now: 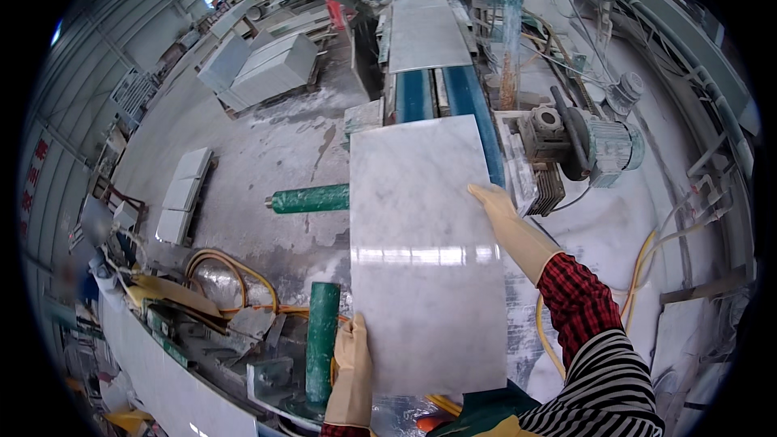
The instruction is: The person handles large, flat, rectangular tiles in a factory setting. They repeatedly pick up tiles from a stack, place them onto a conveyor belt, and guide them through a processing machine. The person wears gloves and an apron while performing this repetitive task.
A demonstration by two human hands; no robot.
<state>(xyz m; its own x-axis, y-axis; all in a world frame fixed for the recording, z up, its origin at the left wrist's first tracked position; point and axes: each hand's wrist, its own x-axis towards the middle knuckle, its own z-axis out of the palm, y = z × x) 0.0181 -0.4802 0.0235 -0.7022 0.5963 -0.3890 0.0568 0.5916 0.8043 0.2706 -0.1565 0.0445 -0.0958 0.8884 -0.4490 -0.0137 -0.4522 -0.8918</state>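
A polished white-grey stone slab [425,202] lies lengthwise before me, a bright reflection crossing its middle. Its far end overlaps the near part of two blue conveyor belts [415,97]. My left hand [352,356], in a cream rubber glove, grips the slab's left edge near the close corner. On the opposite side, further up, my right hand [492,204] in a matching glove holds the right edge. The fingers of both hands are partly hidden at the slab's edges. Further along the belts sits another grey slab [425,36].
Green rollers [312,198] stick out left of the slab, one of them upright [323,340]. A motor [615,152] stands right of the belts. Stacked slabs [275,69] rest on the floor at left. A yellow hose [235,263] coils near the machine at lower left.
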